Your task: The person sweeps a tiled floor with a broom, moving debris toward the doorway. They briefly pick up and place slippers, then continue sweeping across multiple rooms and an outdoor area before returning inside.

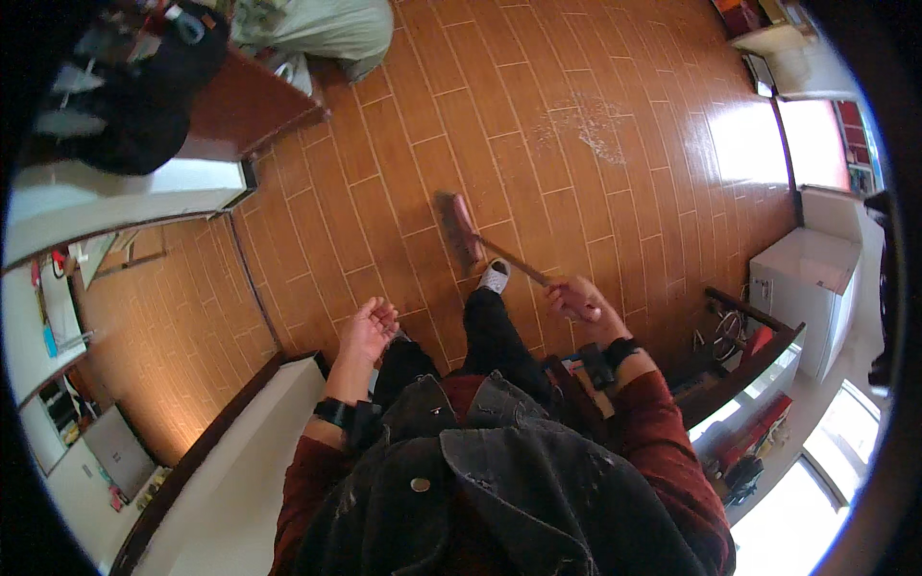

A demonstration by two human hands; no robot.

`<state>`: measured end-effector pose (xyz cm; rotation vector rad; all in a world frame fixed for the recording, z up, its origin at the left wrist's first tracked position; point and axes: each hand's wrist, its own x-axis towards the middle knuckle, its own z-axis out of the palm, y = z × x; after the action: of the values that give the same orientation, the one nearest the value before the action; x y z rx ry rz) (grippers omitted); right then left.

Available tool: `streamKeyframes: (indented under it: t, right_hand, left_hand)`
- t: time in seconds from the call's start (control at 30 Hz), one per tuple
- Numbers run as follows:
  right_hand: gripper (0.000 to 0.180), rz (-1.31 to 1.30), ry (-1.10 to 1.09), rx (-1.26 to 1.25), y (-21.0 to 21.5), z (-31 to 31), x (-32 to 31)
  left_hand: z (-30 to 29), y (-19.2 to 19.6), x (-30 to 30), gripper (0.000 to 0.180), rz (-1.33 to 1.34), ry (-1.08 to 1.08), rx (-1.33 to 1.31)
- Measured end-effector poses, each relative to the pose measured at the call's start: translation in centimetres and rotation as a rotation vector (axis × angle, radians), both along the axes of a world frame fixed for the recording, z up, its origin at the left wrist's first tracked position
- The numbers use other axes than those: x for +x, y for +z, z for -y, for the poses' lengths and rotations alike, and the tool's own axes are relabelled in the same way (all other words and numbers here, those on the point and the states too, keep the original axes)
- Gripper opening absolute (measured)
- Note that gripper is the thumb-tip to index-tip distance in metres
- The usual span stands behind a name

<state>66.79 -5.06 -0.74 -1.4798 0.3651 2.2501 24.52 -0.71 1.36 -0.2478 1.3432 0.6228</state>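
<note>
My right hand (580, 301) is closed around the upper end of a broom (521, 263) with a wooden stick. The stick slants down to a pinkish-red head (465, 223), whose dark bristles rest on the tiled floor just ahead of my shoe (495, 276). My left hand (370, 328) hangs in the air over the floor, away from the broom. Its fingers are loosely curled and hold nothing I can see. Farther ahead and to the right, a scatter of small pale debris (603, 142) lies on the floor.
A brown cabinet (257, 94) and a pale cloth-covered bundle (322, 29) stand at the far left. A doorway opens at left beside a white wall (226, 456). At right are a white box-shaped cabinet (805, 283) and a dark-edged piece of furniture (744, 370).
</note>
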Motion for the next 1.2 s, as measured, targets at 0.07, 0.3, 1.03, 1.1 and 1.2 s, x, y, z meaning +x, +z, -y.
streamKeyframes:
  t: [0.07,0.3,1.03,1.1,1.2]
  right_hand:
    - [0.012,0.036,0.02,-0.011,0.5,-2.1,5.5]
    - [0.008,0.266,0.184,0.189,-0.9,-8.0,15.7]
    - [0.007,0.522,0.416,0.359,5.9,-6.8,4.1]
    - [0.008,0.439,0.411,0.486,7.6,-7.2,2.6]
    - [0.01,0.298,0.213,0.268,8.6,-7.5,-0.3]
  left_hand:
    - [-1.4,0.3,5.0,0.017,0.036,-0.107,0.042]
    - [-5.4,1.4,13.2,0.016,0.044,-0.233,0.086]
    - [-15.7,-0.1,9.0,0.014,0.156,-0.251,0.045]
    - [-16.8,0.0,8.8,0.014,0.131,-0.268,0.047]
    - [-17.6,0.0,9.2,0.016,0.123,-0.266,0.054]
